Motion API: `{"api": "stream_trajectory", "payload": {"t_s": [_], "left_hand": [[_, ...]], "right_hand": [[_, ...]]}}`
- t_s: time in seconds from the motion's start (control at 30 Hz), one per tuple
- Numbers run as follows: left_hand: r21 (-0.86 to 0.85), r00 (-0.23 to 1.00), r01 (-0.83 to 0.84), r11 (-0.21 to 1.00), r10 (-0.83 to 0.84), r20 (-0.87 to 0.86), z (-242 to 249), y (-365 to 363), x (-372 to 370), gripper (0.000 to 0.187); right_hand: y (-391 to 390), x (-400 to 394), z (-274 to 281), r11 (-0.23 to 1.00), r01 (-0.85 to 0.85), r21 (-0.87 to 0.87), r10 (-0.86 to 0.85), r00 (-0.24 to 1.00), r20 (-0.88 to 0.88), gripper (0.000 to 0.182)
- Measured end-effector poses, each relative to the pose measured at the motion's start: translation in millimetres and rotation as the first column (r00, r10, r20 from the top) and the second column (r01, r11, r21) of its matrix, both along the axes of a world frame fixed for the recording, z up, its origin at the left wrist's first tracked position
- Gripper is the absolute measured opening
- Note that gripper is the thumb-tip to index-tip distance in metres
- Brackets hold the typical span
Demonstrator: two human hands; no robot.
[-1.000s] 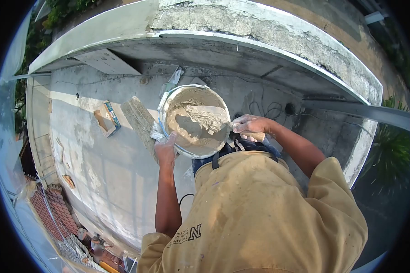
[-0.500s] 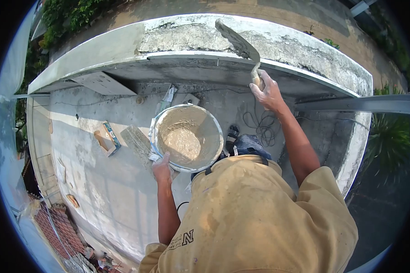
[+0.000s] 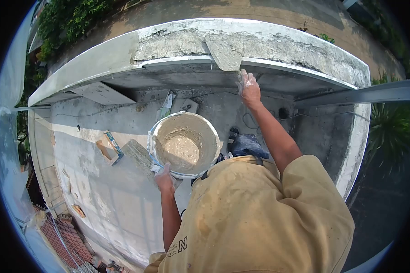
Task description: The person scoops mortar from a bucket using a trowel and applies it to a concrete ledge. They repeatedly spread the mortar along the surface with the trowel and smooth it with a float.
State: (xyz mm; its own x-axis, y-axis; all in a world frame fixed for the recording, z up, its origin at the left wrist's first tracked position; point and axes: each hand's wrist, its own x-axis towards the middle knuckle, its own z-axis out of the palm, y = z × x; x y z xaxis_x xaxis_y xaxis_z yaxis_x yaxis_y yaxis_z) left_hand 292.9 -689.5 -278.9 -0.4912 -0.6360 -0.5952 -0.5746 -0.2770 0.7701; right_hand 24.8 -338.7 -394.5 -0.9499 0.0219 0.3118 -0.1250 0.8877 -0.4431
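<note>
A trowel (image 3: 224,53) is in my right hand (image 3: 249,88), fingers closed round its handle, which is mostly hidden. Its broad grey blade, smeared with wet mortar, lies over the inner edge of the parapet wall (image 3: 177,44). That wall's top is rough and cracked here, with a smoother grey stretch to the left. Close to my body, my left hand (image 3: 165,178) grips the near-left rim of a bucket (image 3: 208,136). Wet mortar (image 3: 181,151) sits in the bottom of the bucket, and some clings to its inner sides.
Left of the bucket, a long board (image 3: 139,152) and an open box (image 3: 108,150) lie on the concrete floor. A pale panel (image 3: 104,93) leans by the wall. At right, a metal beam (image 3: 355,96) meets the parapet, and a cable lies on the floor below.
My right hand has moved left and slightly up, turning the trowel from edge-on to broad-side and bringing its blade over the wall's inner edge. My left hand still holds the bucket.
</note>
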Motion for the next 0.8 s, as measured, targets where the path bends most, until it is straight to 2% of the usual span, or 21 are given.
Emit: {"api": "stream_trajectory", "payload": {"t_s": [0.2, 0.3, 0.5, 0.57, 0.67, 0.77, 0.8], "left_hand": [[-0.043, 0.996, 0.088, 0.995, -0.088, -0.002, 0, 2, -2, 0.036], [-0.051, 0.993, 0.111, 0.992, -0.113, -0.023, 1, 6, -4, 0.033], [-0.1, 0.988, 0.148, 0.984, -0.152, -0.024, 2, 5, -9, 0.033], [-0.085, 0.989, 0.141, 0.986, -0.144, -0.04, 14, 10, -15, 0.033], [-0.073, 0.986, 0.13, 0.989, -0.137, -0.093, 8, 4, -22, 0.033], [-0.041, 0.984, 0.149, 0.988, -0.152, -0.097, 4, -4, -28, 0.033], [-0.029, 0.982, 0.159, 0.987, -0.161, -0.095, 4, -8, -34, 0.033]], "right_hand": [[12, 10, 2, 0.997, -0.003, 0.08, -0.003, 0.997, 0.077, 0.054], [20, 19, -5, 0.994, -0.017, 0.104, 0.014, 0.999, 0.03, 0.05], [43, 73, 3, 0.99, -0.033, 0.134, 0.008, 0.983, 0.182, 0.053], [52, 102, 17, 0.995, -0.015, 0.101, -0.016, 0.956, 0.294, 0.055], [57, 141, 53, 0.976, -0.047, -0.214, 0.083, 0.983, 0.166, 0.059], [47, 142, 95, 0.941, 0.044, -0.337, 0.023, 0.981, 0.195, 0.059], [44, 133, 111, 0.958, -0.007, -0.287, 0.047, 0.99, 0.135, 0.06]]}}
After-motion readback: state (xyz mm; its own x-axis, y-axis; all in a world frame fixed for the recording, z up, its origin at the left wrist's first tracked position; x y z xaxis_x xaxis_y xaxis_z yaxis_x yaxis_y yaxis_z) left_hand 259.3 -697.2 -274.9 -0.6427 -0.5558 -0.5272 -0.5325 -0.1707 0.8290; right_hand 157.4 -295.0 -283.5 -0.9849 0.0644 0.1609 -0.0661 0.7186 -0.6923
